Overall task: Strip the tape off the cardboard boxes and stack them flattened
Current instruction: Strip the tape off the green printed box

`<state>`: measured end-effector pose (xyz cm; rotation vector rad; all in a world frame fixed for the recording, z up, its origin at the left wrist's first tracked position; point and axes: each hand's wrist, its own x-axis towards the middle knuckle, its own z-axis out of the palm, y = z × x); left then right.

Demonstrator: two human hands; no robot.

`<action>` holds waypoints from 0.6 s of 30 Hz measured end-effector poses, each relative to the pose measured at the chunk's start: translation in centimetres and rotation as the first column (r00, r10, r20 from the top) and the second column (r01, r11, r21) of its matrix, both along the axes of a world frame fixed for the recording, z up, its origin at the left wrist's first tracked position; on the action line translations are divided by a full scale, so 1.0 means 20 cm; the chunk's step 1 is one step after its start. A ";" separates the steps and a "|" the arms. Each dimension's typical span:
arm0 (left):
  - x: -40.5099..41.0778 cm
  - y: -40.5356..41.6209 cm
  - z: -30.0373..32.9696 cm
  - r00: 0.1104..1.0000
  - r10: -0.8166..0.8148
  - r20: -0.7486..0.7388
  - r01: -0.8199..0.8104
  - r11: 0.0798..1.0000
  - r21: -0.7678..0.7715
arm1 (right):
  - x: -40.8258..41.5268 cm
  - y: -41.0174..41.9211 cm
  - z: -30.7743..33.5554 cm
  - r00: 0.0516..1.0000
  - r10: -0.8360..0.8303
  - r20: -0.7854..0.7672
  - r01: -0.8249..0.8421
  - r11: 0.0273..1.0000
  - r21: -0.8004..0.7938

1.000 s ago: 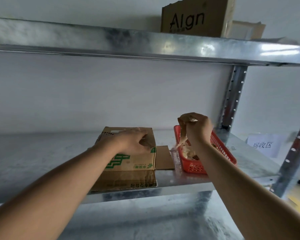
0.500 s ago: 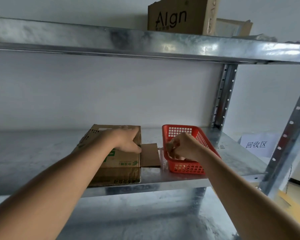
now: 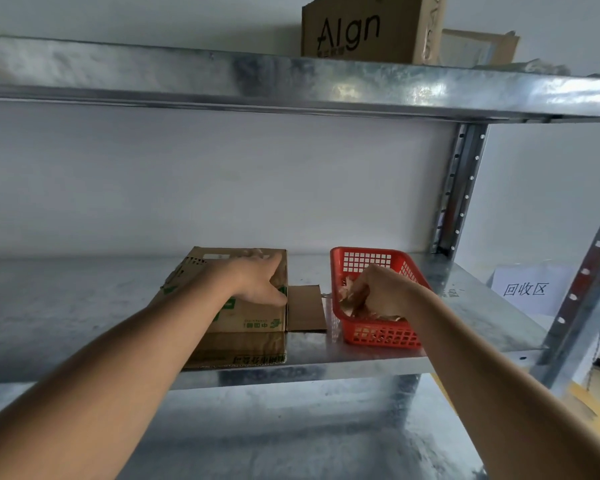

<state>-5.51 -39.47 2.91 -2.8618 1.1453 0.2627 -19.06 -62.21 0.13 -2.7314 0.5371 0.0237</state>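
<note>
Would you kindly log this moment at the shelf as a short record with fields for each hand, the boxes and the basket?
left hand: pressing flat on the flattened box
right hand: inside the red basket, fingers curled round crumpled tape scraps
flattened box: lies on the middle shelf, one flap pointing toward the basket
upright box: on the top shelf, not flattened
paper sign: right of the shelf
</note>
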 end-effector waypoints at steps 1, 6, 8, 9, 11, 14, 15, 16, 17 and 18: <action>0.00 0.00 0.00 1.000 0.001 0.000 -0.001 1.000 0.005 | 0.00 0.00 0.01 0.999 0.018 -0.037 -0.018 1.000 0.005; 0.01 -0.01 -0.01 1.000 -0.001 0.003 0.001 1.000 0.021 | 0.02 0.00 0.01 0.995 0.025 0.101 -0.024 1.000 -0.006; 0.02 -0.01 -0.01 1.000 -0.007 0.000 0.007 1.000 0.015 | 0.04 0.00 0.00 0.973 0.007 0.231 0.002 0.999 -0.040; 0.03 0.00 -0.02 1.000 -0.012 0.000 0.012 1.000 0.011 | 0.05 0.01 -0.01 0.956 -0.014 0.293 0.029 0.998 -0.049; 0.03 0.01 -0.03 1.000 -0.019 -0.002 0.019 1.000 0.000 | 0.07 0.02 -0.01 0.919 -0.050 0.392 0.076 0.996 -0.050; 0.04 0.04 -0.04 0.999 -0.032 -0.004 0.032 0.999 -0.043 | 0.08 0.06 0.01 0.863 -0.046 0.502 0.100 0.992 -0.080; 0.04 0.05 -0.05 0.999 -0.041 -0.004 0.041 0.997 -0.064 | 0.10 0.08 0.02 0.844 -0.026 0.535 0.092 0.991 -0.097; 0.04 0.06 -0.05 0.999 -0.053 0.003 0.053 0.995 -0.086 | 0.11 0.11 0.03 0.829 0.002 0.559 0.064 0.993 -0.098; 0.05 0.07 -0.04 0.998 -0.065 0.014 0.066 0.992 -0.106 | 0.13 0.15 0.04 0.823 0.037 0.567 0.013 0.996 -0.084; 0.06 0.08 -0.04 0.997 -0.076 0.023 0.078 0.989 -0.129 | 0.16 0.19 0.05 0.827 0.075 0.557 -0.052 0.997 -0.058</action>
